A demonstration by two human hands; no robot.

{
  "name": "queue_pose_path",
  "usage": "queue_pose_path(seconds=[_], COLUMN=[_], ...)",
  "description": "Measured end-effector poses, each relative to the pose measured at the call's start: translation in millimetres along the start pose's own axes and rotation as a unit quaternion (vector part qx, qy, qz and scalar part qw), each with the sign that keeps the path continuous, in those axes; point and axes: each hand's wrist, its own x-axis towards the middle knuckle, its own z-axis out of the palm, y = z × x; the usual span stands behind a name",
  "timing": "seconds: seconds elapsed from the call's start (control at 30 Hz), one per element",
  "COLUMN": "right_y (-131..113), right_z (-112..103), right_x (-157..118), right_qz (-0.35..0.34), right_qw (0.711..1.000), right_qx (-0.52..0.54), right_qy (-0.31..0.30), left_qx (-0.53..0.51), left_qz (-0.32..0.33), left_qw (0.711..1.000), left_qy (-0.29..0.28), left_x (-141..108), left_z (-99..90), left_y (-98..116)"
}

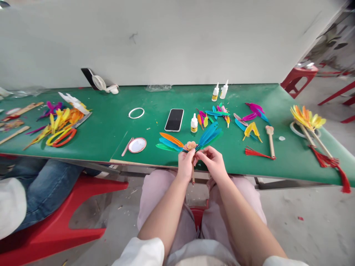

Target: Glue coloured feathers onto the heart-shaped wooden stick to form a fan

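Note:
At the table's front edge my left hand (186, 164) is closed around a wooden fan handle (193, 175) just below its flower-shaped head (190, 145). Orange, blue and green feathers (171, 142) spread from the left side of that head. On its right side fan out blue and green feathers (209, 135). My right hand (213, 161) has its fingers pinched together at the base of these feathers, touching the left fingertips. A glue bottle (194, 124) stands upright just beyond the hands. The feather stems between my fingers are mostly hidden.
A phone (174, 120), a shallow white dish (137, 145) and a white ring (136, 113) lie on the green table (116, 111). Loose feathers (252, 132), another wooden handle (270, 142) and a finished-looking feather fan (308, 120) are to the right. Scissors (61, 137) lie left, near a seated person.

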Motion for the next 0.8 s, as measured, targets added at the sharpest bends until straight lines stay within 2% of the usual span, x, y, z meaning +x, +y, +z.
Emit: queue_pose_path(seconds=[0.17,0.4,0.8], right_y=[-0.5,0.7,1.3], right_z=[0.8,-0.1,-0.4], right_x=[-0.6,0.0,-0.2], right_qz=[0.001,-0.001,-0.004], right_qw=[1.000,1.000,0.999], right_qx=[0.011,0.020,0.037], right_qy=[-0.005,-0.018,-0.036], left_qx=[-0.010,-0.007,-0.033], left_qz=[0.014,0.015,0.017], left_qw=[1.000,1.000,0.999], left_qy=[-0.013,0.008,-0.005], left_x=[0.7,1.4,2.6], left_z=[-1.4,-1.7,-3.9], left_y=[-0.7,-3.0,-4.5])
